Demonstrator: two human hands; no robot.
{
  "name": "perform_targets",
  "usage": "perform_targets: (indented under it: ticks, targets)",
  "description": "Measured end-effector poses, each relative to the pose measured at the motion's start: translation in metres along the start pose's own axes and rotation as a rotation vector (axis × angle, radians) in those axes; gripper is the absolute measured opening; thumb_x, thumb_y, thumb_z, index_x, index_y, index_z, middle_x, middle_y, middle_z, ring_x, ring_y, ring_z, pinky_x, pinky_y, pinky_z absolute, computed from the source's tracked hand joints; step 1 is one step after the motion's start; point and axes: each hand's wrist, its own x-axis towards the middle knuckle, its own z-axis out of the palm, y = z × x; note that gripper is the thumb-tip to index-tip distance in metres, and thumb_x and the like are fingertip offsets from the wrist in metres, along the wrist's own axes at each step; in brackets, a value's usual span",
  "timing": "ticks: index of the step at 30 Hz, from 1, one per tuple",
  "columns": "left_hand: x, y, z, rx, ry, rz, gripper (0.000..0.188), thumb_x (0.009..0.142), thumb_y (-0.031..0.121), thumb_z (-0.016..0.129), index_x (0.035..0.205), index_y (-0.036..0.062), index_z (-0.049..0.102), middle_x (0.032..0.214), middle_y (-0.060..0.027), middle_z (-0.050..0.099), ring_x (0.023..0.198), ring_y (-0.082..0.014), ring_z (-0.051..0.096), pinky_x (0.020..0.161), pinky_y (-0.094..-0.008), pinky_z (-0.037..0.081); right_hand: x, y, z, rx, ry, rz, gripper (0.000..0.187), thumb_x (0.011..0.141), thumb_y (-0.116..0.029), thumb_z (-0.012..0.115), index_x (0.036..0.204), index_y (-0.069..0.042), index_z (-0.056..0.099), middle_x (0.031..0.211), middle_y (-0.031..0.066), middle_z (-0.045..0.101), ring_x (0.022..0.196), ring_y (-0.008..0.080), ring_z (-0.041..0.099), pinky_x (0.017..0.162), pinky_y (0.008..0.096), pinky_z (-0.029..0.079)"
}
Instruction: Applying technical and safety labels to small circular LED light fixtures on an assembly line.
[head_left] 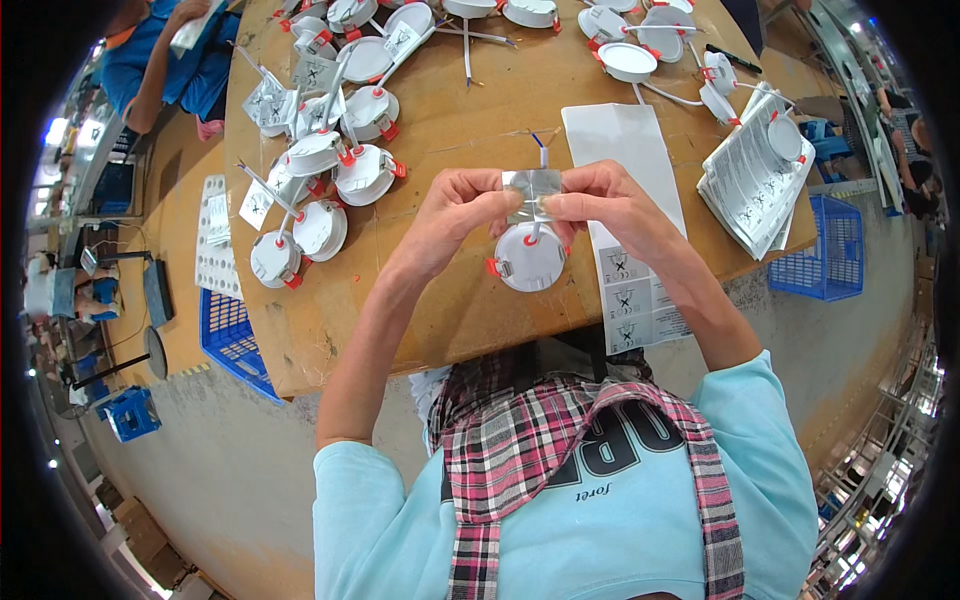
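A silver sticker label (532, 184) is pinched between my left hand (462, 212) and my right hand (606, 200), thumbs pressed on its lower edge. It lies across the white cable (544, 157) of a round white downlight (531, 262); bare wire ends stick out beyond it. The downlight's back, with red-tipped spring clips, faces up just below my fingers, near the table's front edge. Beside my right forearm lies a long sticker sheet (622, 140), bare backing at its far part and several printed labels at its near end, which hangs over the edge.
Several downlights (365, 176) with labelled cables crowd the wooden table's (440, 320) left side; more (628, 63) lie at the far right. A stack of sticker sheets (752, 180) carries one downlight. A black pen (733, 59), blue baskets (826, 250) and another person (165, 60) are around.
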Motion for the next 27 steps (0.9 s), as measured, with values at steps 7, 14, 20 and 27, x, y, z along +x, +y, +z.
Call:
perform_targets:
  ticks: [7, 14, 20, 27]
  targets:
    - [0.012, 0.002, -0.027, 0.195, -0.150, -0.053, 0.024, 0.083, 0.020, 0.061, 0.064, 0.0072, 0.057, 0.059, 0.0053, 0.050, 0.058, -0.0024, 0.042, 0.054, -0.0205, 0.031, -0.009, -0.001, -0.011, -0.072, 0.019, 0.078, 0.026, 0.084, -0.023, 0.060, 0.072, -0.001, 0.066, 0.061, 0.0022, 0.059, 0.059, 0.0076, 0.054, 0.058, 0.0226, 0.039]
    - [0.021, -0.005, -0.038, 0.218, -0.125, -0.062, 0.026, 0.084, 0.019, 0.061, 0.063, 0.0050, 0.055, 0.060, 0.0047, 0.049, 0.058, -0.0031, 0.043, 0.054, -0.0208, 0.032, -0.025, 0.011, -0.030, -0.158, 0.084, 0.063, 0.026, 0.084, -0.021, 0.060, 0.069, -0.001, 0.065, 0.063, 0.0037, 0.061, 0.061, 0.0073, 0.054, 0.059, 0.0226, 0.038]
    - [0.027, -0.009, -0.043, 0.337, -0.110, -0.047, 0.027, 0.087, 0.021, 0.060, 0.067, 0.0044, 0.057, 0.062, 0.0050, 0.049, 0.060, -0.0031, 0.044, 0.055, -0.0214, 0.035, -0.042, 0.012, -0.035, -0.207, 0.171, 0.094, 0.026, 0.083, -0.022, 0.060, 0.069, -0.001, 0.064, 0.063, 0.0032, 0.061, 0.062, 0.0076, 0.054, 0.060, 0.0230, 0.039]
    - [0.026, -0.006, -0.034, 0.373, -0.057, -0.080, 0.024, 0.087, 0.024, 0.065, 0.072, 0.0047, 0.061, 0.064, 0.0045, 0.053, 0.062, -0.0024, 0.046, 0.056, -0.0203, 0.036, -0.055, 0.011, -0.032, -0.269, 0.198, 0.086, 0.026, 0.085, -0.022, 0.059, 0.072, 0.000, 0.065, 0.065, 0.0028, 0.061, 0.065, 0.0075, 0.055, 0.062, 0.0224, 0.040]
